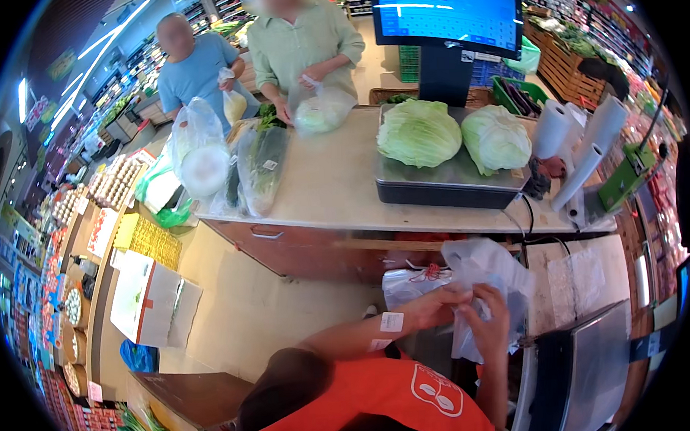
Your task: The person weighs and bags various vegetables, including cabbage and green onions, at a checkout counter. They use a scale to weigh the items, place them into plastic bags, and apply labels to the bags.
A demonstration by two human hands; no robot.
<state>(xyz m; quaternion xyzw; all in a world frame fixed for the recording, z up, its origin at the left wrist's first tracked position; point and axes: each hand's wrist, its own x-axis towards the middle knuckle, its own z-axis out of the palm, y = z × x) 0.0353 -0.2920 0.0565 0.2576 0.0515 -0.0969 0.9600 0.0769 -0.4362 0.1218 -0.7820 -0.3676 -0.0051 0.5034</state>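
Both my hands meet on a thin translucent plastic bag (pixel 486 256) below the counter's front edge. My left hand (pixel 439 304) pinches the bag's rim, with paper labels stuck on that forearm. Close beside it, my right hand (pixel 488 319) grips the same bag with bent fingers. Behind my left hand hangs a bundle of plastic bags (pixel 410 287) with a red tie. On the counter's scale (pixel 444 192) sit two cabbage-like heads, a flattened pale green one (pixel 419 133) and a rounder one (pixel 495 139). I cannot tell whether the bag in my hands is opened.
Across the counter (pixel 326 176) stand two people, one holding a bagged vegetable (pixel 318 115). Bagged greens (pixel 260 167) lie at the counter's left. A touch screen (pixel 446 15) rises behind the scale. Bag rolls (pixel 577 176) and a green bag-sealing device (pixel 626 177) stand right.
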